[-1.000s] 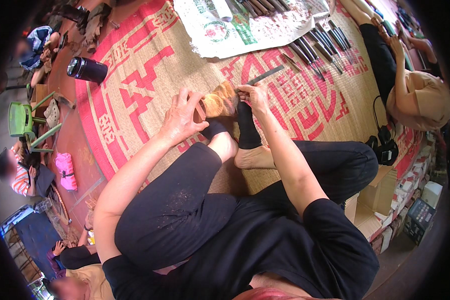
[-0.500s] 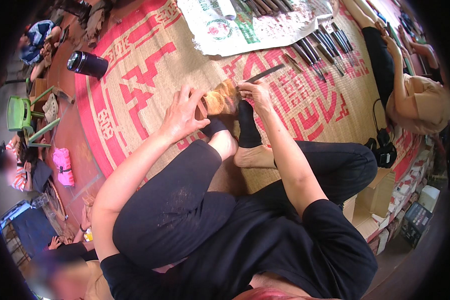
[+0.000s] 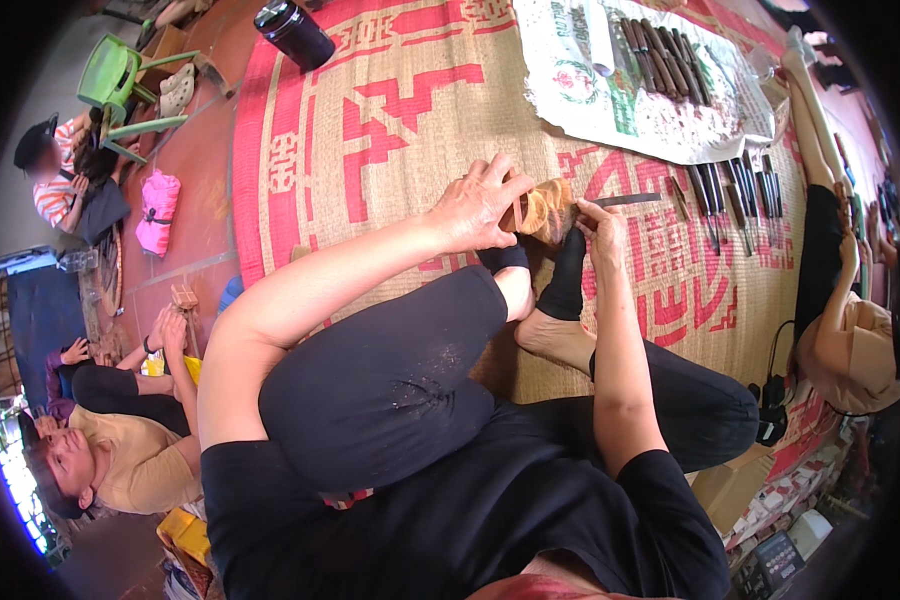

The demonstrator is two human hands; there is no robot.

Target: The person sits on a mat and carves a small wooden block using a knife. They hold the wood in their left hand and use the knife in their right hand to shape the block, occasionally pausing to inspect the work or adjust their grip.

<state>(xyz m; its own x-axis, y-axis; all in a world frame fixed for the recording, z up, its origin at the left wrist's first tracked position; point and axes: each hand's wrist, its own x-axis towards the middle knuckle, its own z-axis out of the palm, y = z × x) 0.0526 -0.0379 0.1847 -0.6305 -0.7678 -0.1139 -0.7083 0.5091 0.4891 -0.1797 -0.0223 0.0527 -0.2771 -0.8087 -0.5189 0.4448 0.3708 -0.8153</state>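
A yellow-brown carved wooden piece is held low between my feet, over the woven mat. My left hand curls round its left side, thumb below and fingers above. In my right hand, thumb and fingers pinch a thin dark flat bar, which looks like a file. One end of this bar points away to the right; its other end is hidden at my fingers, beside the wood. My black-socked foot is right below the piece.
Several dark-handled carving tools lie on the mat to the right. More tools rest on a white printed sack. A dark bottle stands far left. Other people sit at left and right; a cardboard box is at lower right.
The whole view has swung, so the mat, tools and hands appear farther right. Both hands keep their holds on the wooden piece and the bar.
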